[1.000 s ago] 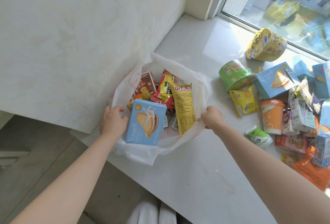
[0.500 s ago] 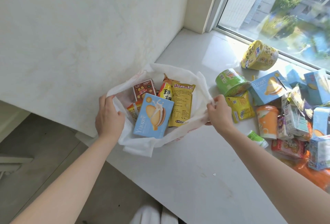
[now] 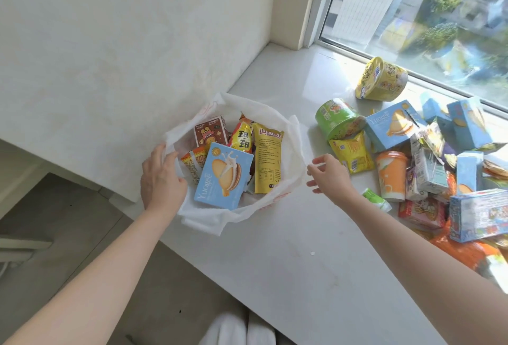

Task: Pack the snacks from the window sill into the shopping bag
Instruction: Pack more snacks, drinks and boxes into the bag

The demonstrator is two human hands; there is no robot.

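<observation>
The left hand point(image 3: 162, 177) keeps its grip closed on the near-left rim of the white shopping bag point(image 3: 294, 135), holding it open. The right hand point(image 3: 328, 175) has just let go of the right rim it was pinching half a second ago; its grip is now open and empty, fingers spread, hovering just beside the bag and turned toward the snacks. Inside the bag, right of the left grip, stand a blue biscuit box point(image 3: 223, 177) and a yellow packet point(image 3: 267, 162). Just beyond the right grip on the window sill point(image 3: 275, 248) lie a small yellow packet point(image 3: 351, 153) and a green cup point(image 3: 338, 119). The bag looks settled, so fetching the next snack seems likely.
</observation>
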